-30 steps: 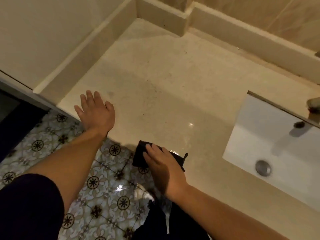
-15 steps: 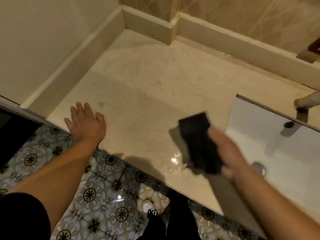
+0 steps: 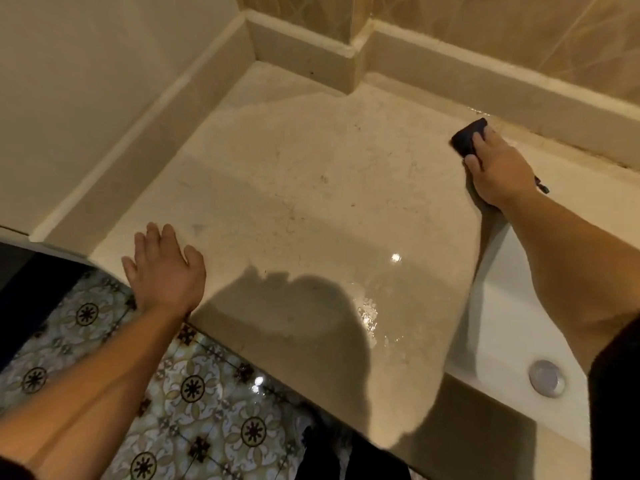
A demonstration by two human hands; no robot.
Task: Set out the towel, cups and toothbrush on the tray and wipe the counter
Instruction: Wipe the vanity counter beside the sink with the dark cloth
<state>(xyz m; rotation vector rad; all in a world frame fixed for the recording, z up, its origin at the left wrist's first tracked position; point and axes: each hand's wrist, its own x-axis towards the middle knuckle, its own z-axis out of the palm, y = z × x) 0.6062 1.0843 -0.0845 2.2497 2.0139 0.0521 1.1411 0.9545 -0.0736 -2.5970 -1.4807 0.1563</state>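
Observation:
The beige stone counter (image 3: 311, 188) fills the middle of the head view. My right hand (image 3: 498, 171) presses a dark cloth (image 3: 467, 136) flat on the counter at its far right, close to the back ledge and behind the sink. My left hand (image 3: 166, 271) lies flat, fingers apart, on the counter's near left edge and holds nothing. A wet patch (image 3: 370, 313) shines near the front edge. No tray, cups, towel or toothbrush are in view.
A white sink (image 3: 512, 320) with a metal drain (image 3: 547, 377) is set into the counter at the right. A raised ledge (image 3: 485, 71) runs along the back and left walls, with a jutting corner (image 3: 332, 53). Patterned floor tiles (image 3: 194, 389) lie below the front edge.
My right hand has lifted the dark cloth from the near edge and carried it across to the far right of the counter, where it now presses down. My left hand has stayed in place.

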